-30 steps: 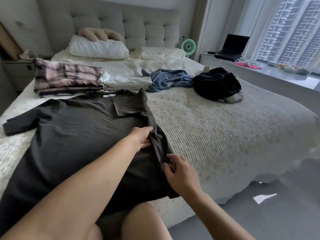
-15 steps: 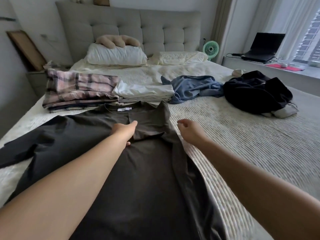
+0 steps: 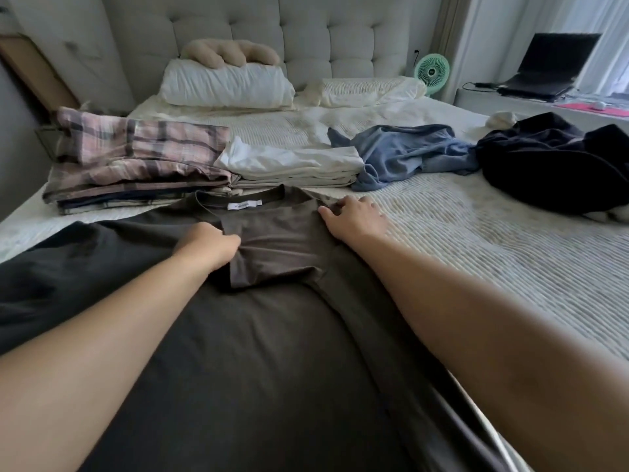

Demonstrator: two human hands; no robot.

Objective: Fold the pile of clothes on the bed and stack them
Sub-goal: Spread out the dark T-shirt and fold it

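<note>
Item in work: I have the dark brown T-shirt (image 3: pixel 238 352) spread flat on the bed (image 3: pixel 476 253) under both forearms, its right sleeve already turned in over the chest, its left sleeve lying out beyond my left arm, so I judge this fold about half made. Finished stock, just beyond my hands: a folded plaid stack (image 3: pixel 136 158) and folded white pieces (image 3: pixel 292 163); unfolded, further right of my right hand (image 3: pixel 354 216): a black garment (image 3: pixel 551 161) and a crumpled blue garment (image 3: pixel 408 151). My right hand lies spread, fingers nearly straight, pressing the shoulder fold; my left hand (image 3: pixel 207 245) has its fingers curled onto the turned-in sleeve's edge, seemingly gripping it.
</note>
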